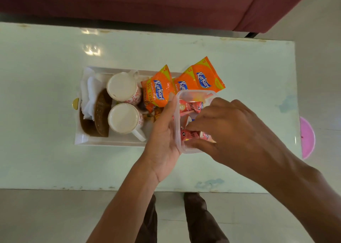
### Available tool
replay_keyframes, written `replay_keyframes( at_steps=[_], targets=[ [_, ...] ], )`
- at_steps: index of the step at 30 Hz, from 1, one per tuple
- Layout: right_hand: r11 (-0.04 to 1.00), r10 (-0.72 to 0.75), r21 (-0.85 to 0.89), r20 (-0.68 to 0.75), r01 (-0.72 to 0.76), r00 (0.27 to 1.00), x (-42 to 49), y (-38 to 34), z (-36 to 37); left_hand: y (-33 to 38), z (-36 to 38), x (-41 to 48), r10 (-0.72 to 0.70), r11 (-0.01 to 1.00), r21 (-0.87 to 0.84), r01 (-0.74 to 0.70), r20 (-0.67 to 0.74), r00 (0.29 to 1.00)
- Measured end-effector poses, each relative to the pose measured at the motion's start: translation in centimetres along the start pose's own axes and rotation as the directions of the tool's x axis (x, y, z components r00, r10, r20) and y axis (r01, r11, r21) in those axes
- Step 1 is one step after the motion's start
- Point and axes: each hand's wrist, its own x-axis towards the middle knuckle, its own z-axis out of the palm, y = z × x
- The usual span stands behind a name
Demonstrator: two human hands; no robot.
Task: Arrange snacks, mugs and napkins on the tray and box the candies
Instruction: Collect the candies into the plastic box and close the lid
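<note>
Left grip holds the clear box by its left wall, thumb along the rim, fingers hidden beneath. Right grip is over the box, fingers curled down among the red candies; thumb and forefinger bracket one, pinch not confirmable. Box is at the right end of the white tray, overlapping the orange snack packets. Further left on the tray: two mugs, napkins. Pale desk carries all.
</note>
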Motion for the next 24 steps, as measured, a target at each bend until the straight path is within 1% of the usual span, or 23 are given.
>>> replay_keyframes(
  at_steps=[2, 4, 6, 8, 9, 11, 15, 18, 21, 22, 24],
  targets=[
    [0.986, 0.058, 0.162, -0.060, -0.048, 0.996, -1.1, 0.9, -0.7, -0.7, 0.5, 0.1, 0.019, 0.999, 0.028, -0.019, -0.001, 1.000],
    [0.933, 0.205, 0.326, -0.132, -0.153, 0.970, -2.3, 2.7, -1.8, -1.3, 0.8, 0.3, 0.020, 0.999, 0.041, -0.020, -0.003, 1.000],
    [0.886, 0.370, 0.375, -0.215, -0.273, 0.904, -3.9, 5.5, -2.9, -1.8, 1.2, 0.5, -0.007, 1.000, 0.020, 0.007, -0.003, 1.000],
    [0.828, 0.532, 0.367, -0.273, -0.424, 0.802, -5.3, 8.7, -2.7, -2.2, 1.6, 0.8, -0.030, 1.000, -0.002, 0.030, -0.001, 1.000],
    [0.783, 0.606, 0.373, -0.274, -0.498, 0.747, -6.1, 10.4, -2.0, -2.6, 1.8, 1.0, -0.036, 0.999, -0.019, 0.036, 0.006, 0.999],
    [0.694, 0.712, 0.368, -0.220, -0.619, 0.667, -7.5, 13.4, 0.6, -3.2, 2.4, 1.2, -0.044, 0.997, -0.056, 0.046, 0.037, 0.998],
    [0.537, 0.821, 0.310, 0.021, -0.784, 0.570, -8.4, 16.5, 6.8, -4.6, 3.2, 1.6, -0.051, 0.995, -0.085, 0.054, 0.030, 0.998],
    [0.505, 0.829, 0.231, 0.138, -0.832, 0.542, -8.2, 16.7, 10.4, -5.6, 3.7, 1.8, -0.063, 0.992, -0.106, 0.062, -0.005, 0.998],
    [0.473, 0.843, 0.170, 0.197, -0.864, 0.500, -7.8, 16.3, 13.1, -6.4, 4.3, 2.0, -0.069, 0.989, -0.131, 0.063, -0.039, 0.997],
    [0.465, 0.853, 0.144, 0.191, -0.873, 0.486, -7.7, 16.2, 13.9, -6.6, 4.5, 2.1, -0.063, 0.990, -0.129, 0.056, -0.047, 0.997],
    [0.467, 0.873, 0.075, 0.119, -0.881, 0.473, -7.5, 15.7, 15.1, -7.0, 4.7, 2.2, -0.053, 0.990, -0.132, 0.044, -0.064, 0.997]
  ],
)
